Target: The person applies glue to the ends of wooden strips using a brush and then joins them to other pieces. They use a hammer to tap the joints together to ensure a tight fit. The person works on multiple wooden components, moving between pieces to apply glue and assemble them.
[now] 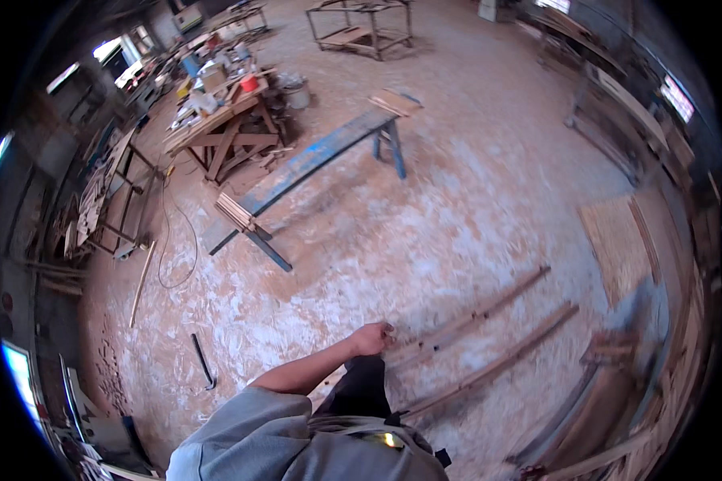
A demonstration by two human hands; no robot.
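Note:
My left hand (373, 338) is held out in front of my body with its fingers curled. If it holds anything, that is too small or hidden to make out. Just beyond the fingers lies a long wooden piece (445, 330), with dark marks or notches along it. A second long wooden piece (501, 358) runs roughly parallel, nearer my right side. Both rest on the dusty floor (321, 301). To the left of my arm lies a dark, thin tool (200, 358) with a bent end. No part of my right hand shows.
A long blue-stained bench (321, 156) stands ahead, with wooden strips (235, 210) on its near end. Behind it is a cluttered wooden worktable (225, 136). A wooden panel (615, 244) lies at right. A thin stick (143, 284) and a cable (193, 248) lie left.

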